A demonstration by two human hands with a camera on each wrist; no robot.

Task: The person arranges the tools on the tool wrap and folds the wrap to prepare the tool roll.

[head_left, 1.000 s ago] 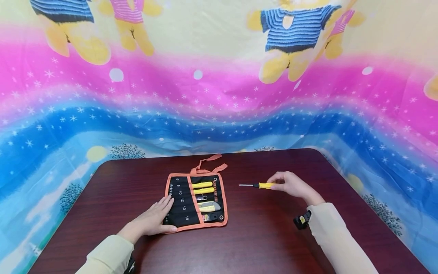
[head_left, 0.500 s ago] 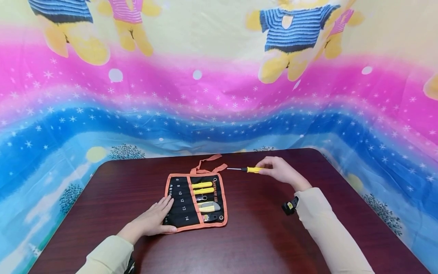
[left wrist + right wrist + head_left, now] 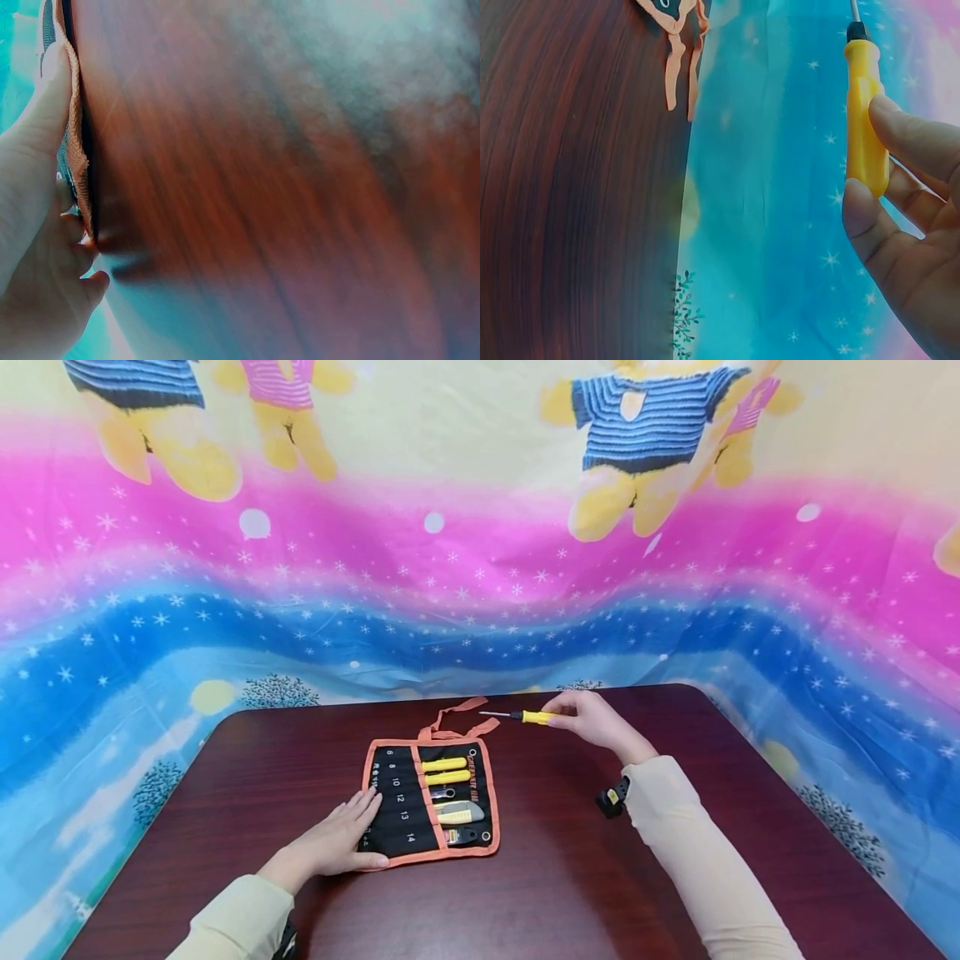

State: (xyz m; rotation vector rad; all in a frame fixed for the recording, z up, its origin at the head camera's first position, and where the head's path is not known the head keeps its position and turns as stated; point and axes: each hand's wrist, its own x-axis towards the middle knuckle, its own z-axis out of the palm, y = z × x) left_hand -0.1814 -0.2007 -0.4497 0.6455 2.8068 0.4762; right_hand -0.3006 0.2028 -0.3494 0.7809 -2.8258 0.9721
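Note:
A black tool roll with orange trim [image 3: 401,818] lies unrolled on the table. My left hand [image 3: 333,837] rests on its left side with fingers extended; the thumb lies along the near edge. In the left wrist view, that thumb [image 3: 46,101] touches the orange trim. My right hand [image 3: 596,723] pinches a screwdriver [image 3: 534,717] by its yellow handle, beyond the roll's upper right corner. Its thin metal shaft points left, overlapping the orange ties [image 3: 480,727] in the head view. In the right wrist view, the thumb and fingers hold the yellow handle [image 3: 866,142].
Pockets in the roll hold two yellow-handled tools [image 3: 446,777], a metal wrench [image 3: 442,793], a utility knife [image 3: 459,812] and a black-ended tool [image 3: 461,836]. Behind the dark red table [image 3: 540,893] hangs a colourful printed cloth [image 3: 450,568].
My right hand has carried the screwdriver left and away from me, from right of the roll up to the ties. The left hand and the roll have stayed in place.

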